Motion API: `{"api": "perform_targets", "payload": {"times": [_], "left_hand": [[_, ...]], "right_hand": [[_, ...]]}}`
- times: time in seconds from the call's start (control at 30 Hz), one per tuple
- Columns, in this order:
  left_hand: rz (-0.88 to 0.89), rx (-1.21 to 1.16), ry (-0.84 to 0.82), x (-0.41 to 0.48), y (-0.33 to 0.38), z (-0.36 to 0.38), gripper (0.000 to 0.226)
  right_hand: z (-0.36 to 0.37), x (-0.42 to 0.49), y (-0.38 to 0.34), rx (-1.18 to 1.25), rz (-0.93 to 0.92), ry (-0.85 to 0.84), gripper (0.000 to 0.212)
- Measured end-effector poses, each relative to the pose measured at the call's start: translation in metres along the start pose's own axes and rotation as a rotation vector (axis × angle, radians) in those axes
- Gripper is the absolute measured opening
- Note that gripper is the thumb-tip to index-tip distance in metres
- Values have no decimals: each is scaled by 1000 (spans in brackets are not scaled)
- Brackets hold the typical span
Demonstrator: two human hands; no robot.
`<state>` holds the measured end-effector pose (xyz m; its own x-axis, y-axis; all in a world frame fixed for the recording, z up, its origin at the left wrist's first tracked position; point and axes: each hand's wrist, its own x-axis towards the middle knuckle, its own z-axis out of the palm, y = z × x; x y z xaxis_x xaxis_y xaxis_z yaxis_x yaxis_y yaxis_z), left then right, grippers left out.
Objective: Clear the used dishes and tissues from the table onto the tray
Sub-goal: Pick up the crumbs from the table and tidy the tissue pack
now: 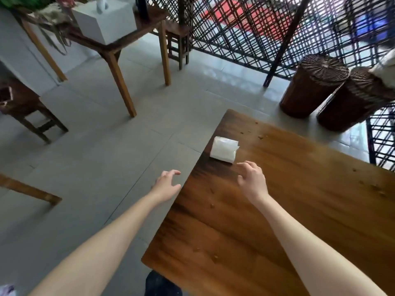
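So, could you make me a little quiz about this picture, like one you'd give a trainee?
1. True or false: the right hand grips the white tissue pack.
2. Which hand is over the floor, beside the wooden table? A) left B) right C) neither
3. Fill in: two wicker ____ stand on the floor beyond the table.

Key: 1 false, its fingers are spread and hold nothing; 2 A, the left hand; 3 baskets.

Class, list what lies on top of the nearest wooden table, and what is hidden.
A white tissue pack sits near the left edge of the table, with scattered crumbs. The right hand hangs over the top, hiding the wood beneath it.
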<state>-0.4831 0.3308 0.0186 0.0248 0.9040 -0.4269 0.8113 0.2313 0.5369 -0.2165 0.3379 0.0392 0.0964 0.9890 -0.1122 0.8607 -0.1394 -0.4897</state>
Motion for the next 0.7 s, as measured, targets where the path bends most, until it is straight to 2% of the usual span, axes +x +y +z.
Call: {"api": "perform_targets", "payload": {"times": [0.2, 0.4, 0.53, 0.7], "left_hand": [[110, 71, -93, 84, 6, -26, 48], [220, 180, -157, 156, 23, -35, 59], [319, 243, -196, 185, 37, -22, 66], [424, 286, -201, 207, 55, 1, 88]], "right_hand": [[15, 59, -33, -9, 109, 50, 43], [29, 115, -53, -175, 137, 42, 43], [36, 132, -50, -255, 137, 69, 32], [40, 134, -36, -271, 200, 111, 16]]}}
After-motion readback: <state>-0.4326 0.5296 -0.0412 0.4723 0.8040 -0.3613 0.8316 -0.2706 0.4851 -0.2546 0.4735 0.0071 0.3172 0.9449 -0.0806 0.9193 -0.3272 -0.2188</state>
